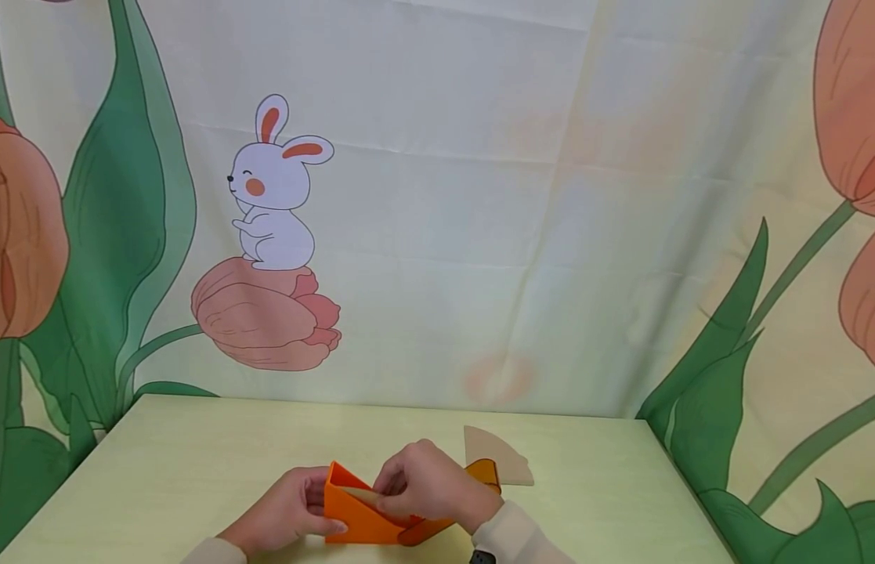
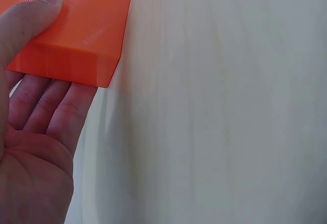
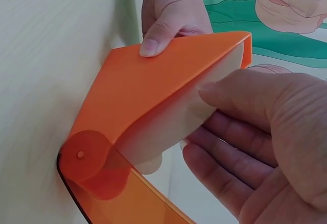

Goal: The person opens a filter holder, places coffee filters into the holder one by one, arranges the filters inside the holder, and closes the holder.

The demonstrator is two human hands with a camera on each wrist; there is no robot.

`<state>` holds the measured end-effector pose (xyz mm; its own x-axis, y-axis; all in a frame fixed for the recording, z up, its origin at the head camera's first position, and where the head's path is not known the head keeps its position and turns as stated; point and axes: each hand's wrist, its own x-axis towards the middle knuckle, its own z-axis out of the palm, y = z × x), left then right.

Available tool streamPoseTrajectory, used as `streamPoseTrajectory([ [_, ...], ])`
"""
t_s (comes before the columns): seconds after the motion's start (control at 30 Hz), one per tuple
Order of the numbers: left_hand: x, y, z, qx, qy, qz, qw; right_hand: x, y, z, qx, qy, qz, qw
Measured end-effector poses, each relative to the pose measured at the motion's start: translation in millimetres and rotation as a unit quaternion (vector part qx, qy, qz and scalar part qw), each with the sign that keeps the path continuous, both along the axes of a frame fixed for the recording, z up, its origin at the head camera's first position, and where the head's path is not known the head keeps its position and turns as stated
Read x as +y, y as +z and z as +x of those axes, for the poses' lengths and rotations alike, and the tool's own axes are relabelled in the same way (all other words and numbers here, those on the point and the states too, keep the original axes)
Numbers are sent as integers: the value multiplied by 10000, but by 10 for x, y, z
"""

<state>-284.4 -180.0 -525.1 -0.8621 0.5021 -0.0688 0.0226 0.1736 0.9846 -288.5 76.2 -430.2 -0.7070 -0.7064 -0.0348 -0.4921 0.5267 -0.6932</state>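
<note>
An orange plastic filter case (image 1: 363, 523) is held up just above the table, its hinged amber lid (image 1: 485, 473) swung away to the right. My left hand (image 1: 296, 505) grips the case's closed end. In the left wrist view the thumb (image 2: 36, 19) presses one broad face while the other fingers pass underneath. Inside the case sits a beige paper coffee filter (image 3: 179, 114), partly hidden by the wall. My right hand (image 1: 430, 486) pinches its exposed edge, thumb on the near side, fingers behind. Another fan-shaped beige filter (image 1: 493, 454) lies on the table beyond the right hand.
The pale table (image 1: 606, 486) reaches back to a hanging cloth (image 1: 437, 235) printed with tulips and a rabbit. The lid's round hinge (image 3: 80, 155) joins it to the case's lower corner. A dark watch (image 1: 482, 557) sits at the right wrist.
</note>
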Motion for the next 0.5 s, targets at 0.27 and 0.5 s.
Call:
streamPoseTrajectory([
  [0.27, 0, -6, 0, 0, 13, -6, 10000, 25, 60, -2, -7, -74, 39, 10000],
  [0.5, 6, -1, 2, 25, 37, -59, 10000, 91, 150, -13, 211, -240, 78, 9995],
])
